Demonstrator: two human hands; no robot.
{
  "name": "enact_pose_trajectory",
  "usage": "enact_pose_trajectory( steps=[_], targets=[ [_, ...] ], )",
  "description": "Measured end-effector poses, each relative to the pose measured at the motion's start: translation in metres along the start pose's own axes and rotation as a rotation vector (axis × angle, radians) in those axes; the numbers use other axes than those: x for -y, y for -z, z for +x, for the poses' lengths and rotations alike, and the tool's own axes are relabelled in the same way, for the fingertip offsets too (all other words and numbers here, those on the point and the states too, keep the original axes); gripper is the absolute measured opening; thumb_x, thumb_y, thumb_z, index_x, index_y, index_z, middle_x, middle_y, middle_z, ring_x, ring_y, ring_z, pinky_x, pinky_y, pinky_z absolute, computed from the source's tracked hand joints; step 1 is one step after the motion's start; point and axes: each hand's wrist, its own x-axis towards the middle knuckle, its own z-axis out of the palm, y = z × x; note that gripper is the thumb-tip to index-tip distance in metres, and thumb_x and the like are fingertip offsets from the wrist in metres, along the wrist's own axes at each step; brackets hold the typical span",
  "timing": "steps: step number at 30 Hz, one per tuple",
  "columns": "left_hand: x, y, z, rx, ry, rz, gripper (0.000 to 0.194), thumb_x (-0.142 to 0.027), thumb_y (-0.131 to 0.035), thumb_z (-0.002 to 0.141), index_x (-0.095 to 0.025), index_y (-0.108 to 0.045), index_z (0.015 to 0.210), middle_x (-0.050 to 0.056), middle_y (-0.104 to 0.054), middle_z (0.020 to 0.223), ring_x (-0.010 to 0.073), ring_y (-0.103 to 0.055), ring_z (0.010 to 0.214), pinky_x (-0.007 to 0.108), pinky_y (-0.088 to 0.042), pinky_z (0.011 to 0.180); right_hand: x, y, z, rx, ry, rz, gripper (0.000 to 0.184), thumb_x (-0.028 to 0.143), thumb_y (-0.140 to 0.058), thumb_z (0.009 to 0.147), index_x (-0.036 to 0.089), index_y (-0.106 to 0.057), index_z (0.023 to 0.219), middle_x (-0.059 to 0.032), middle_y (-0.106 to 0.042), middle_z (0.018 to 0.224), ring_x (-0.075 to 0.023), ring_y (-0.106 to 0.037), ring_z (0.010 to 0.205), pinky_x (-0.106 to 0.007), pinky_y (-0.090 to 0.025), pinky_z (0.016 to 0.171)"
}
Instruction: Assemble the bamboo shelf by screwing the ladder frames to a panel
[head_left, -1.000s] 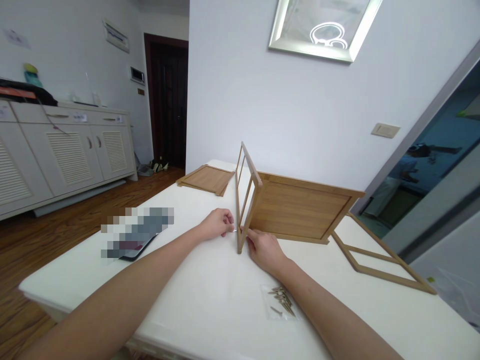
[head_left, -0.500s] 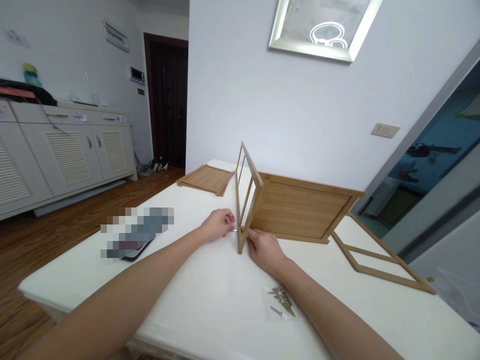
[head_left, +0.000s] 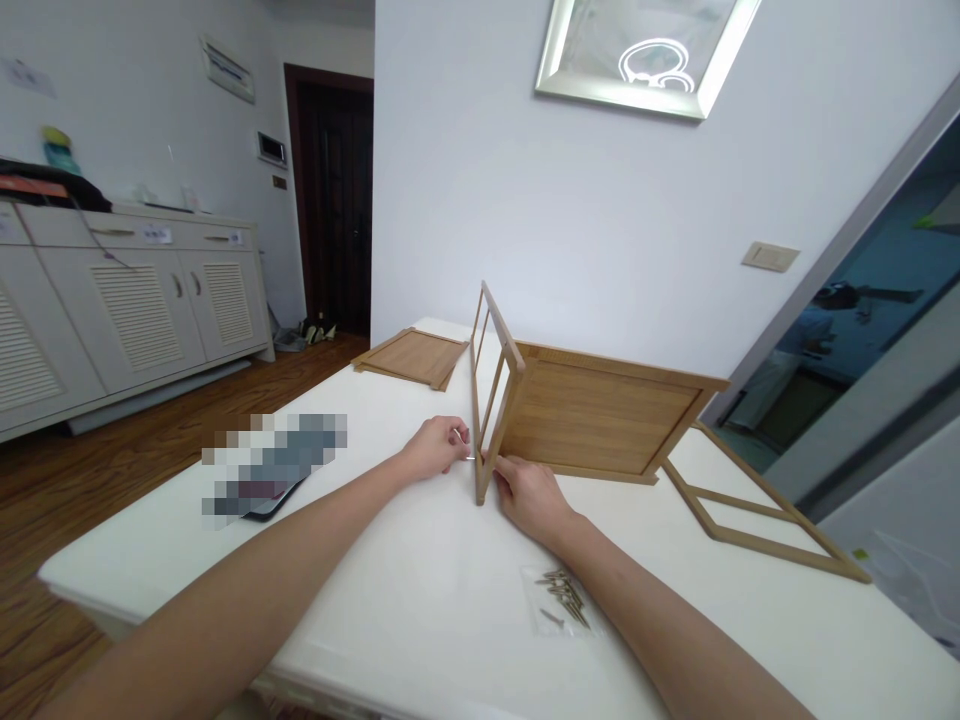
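A bamboo side frame stands upright on the white table, joined to a bamboo shelf panel that leans behind it. My left hand is closed in a pinch on a small metal tool that points into the frame's lower leg. My right hand grips the bottom of the frame's leg where the panel meets it.
A clear bag of screws lies by my right forearm. A second bamboo frame lies flat at the right, another panel at the far left corner. A dark device lies at the left. White cabinets line the wall.
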Motion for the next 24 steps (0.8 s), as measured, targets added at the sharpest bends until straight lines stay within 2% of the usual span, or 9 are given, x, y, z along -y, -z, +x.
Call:
enact_pose_trajectory(
  steps=[9, 15, 24],
  targets=[
    [-0.003, 0.000, -0.002, -0.008, -0.103, 0.091, 0.005, -0.015, -0.058, 0.071, -0.018, -0.056, 0.074, -0.006, -0.055, 0.058, 0.0093, -0.051, 0.049, 0.020, -0.039, 0.048, 0.000, -0.001, -0.001, -0.016, 0.007, -0.005, 0.050, 0.018, -0.038, 0.090, 0.027, -0.047, 0.139, -0.0056, -0.070, 0.105, -0.0201, -0.064, 0.092, -0.027, -0.041, 0.074],
    [-0.014, 0.005, -0.007, -0.036, -0.192, 0.210, 0.003, -0.015, -0.062, 0.069, -0.018, -0.062, 0.068, -0.003, -0.060, 0.062, 0.0126, -0.054, 0.063, 0.023, -0.039, 0.059, 0.000, -0.002, -0.001, -0.028, -0.001, 0.000, 0.047, 0.019, -0.039, 0.091, 0.026, -0.051, 0.136, -0.0055, -0.070, 0.103, -0.0198, -0.064, 0.091, -0.026, -0.041, 0.074],
    [-0.020, 0.010, -0.012, -0.031, -0.234, 0.420, 0.006, -0.019, -0.064, 0.072, -0.020, -0.067, 0.067, -0.001, -0.065, 0.065, 0.0152, -0.058, 0.064, 0.024, -0.038, 0.061, -0.001, -0.001, -0.001, -0.021, 0.002, -0.003, 0.047, 0.018, -0.039, 0.091, 0.025, -0.049, 0.137, -0.0062, -0.070, 0.105, -0.0196, -0.064, 0.092, -0.026, -0.042, 0.075]
  ],
)
